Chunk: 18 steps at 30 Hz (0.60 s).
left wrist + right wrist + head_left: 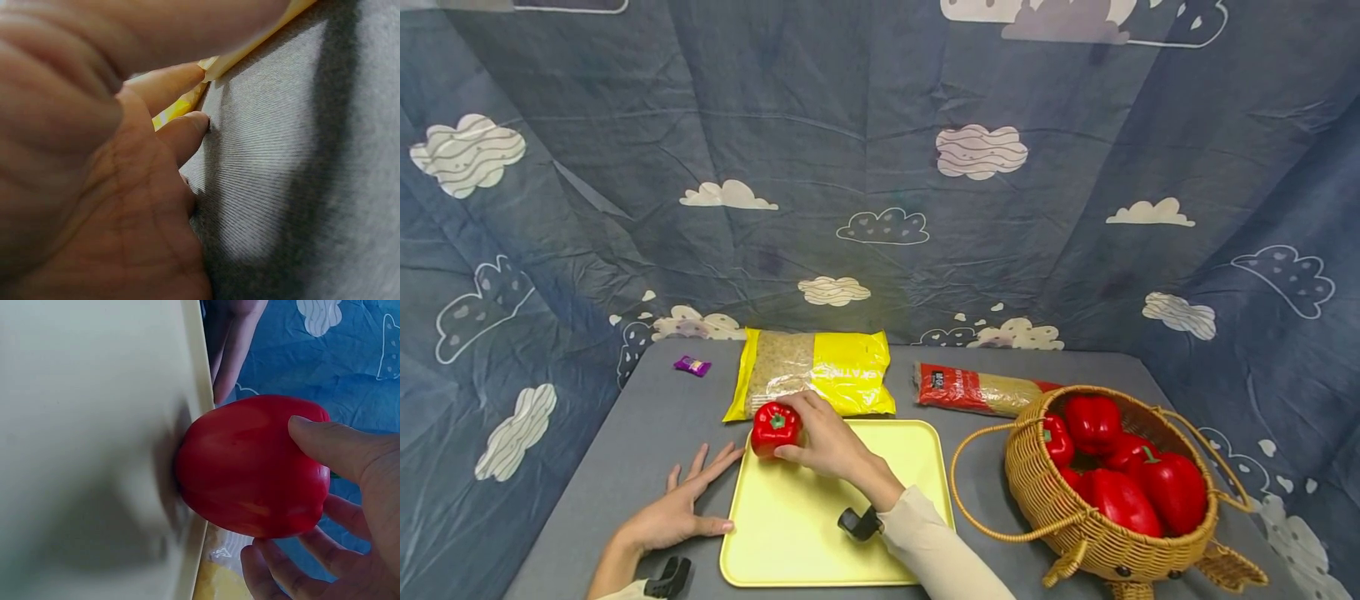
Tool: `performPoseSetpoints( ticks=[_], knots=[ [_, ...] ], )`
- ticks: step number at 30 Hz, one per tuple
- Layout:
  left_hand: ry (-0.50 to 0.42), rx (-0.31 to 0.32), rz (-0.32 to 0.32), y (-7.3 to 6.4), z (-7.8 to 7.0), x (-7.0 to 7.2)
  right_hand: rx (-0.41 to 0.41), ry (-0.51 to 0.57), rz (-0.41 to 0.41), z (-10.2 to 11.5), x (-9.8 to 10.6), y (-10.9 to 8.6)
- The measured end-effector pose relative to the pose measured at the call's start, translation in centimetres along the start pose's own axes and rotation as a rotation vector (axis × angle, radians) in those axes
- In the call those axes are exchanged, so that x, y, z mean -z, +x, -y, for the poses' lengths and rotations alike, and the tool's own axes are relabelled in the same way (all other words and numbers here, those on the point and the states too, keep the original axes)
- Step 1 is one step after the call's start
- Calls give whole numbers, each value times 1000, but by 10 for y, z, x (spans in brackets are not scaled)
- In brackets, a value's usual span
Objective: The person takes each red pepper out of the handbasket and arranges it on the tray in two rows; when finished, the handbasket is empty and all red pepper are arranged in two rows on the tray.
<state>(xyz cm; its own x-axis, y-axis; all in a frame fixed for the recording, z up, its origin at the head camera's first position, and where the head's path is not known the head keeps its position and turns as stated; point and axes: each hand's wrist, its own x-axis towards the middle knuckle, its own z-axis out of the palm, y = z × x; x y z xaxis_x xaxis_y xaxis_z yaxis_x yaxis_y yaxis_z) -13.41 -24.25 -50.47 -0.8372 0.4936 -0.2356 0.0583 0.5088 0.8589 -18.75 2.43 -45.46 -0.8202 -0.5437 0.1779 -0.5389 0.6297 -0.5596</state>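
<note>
In the head view my right hand [831,442] grips a red bell pepper [777,428], green stem facing up, at the far left corner of a pale yellow tray [820,533]. The right wrist view shows the thumb on one side of the pepper [250,465] and fingers on the other, its base close over the tray surface. My left hand [677,508] lies beside the tray's left edge, fingers spread, thumb tip at the rim. Nothing is held in it. In the left wrist view its fingertips reach the tray's edge [225,65] above the grey cloth.
A wicker basket [1037,483] holding several red peppers [1172,492] stands right of the tray, its handle loop toward the tray. Behind lie a yellow bag [850,371], a red noodle packet [955,388] and a small purple wrapper [692,365]. A cloud-patterned curtain [880,167] surrounds the table.
</note>
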Motion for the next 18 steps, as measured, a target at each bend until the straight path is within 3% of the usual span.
performPoseSetpoints(
  ticks=[18],
  knots=[
    [3, 28, 2, 1, 2, -1, 16, -44, 8, -1, 1, 1]
  ],
)
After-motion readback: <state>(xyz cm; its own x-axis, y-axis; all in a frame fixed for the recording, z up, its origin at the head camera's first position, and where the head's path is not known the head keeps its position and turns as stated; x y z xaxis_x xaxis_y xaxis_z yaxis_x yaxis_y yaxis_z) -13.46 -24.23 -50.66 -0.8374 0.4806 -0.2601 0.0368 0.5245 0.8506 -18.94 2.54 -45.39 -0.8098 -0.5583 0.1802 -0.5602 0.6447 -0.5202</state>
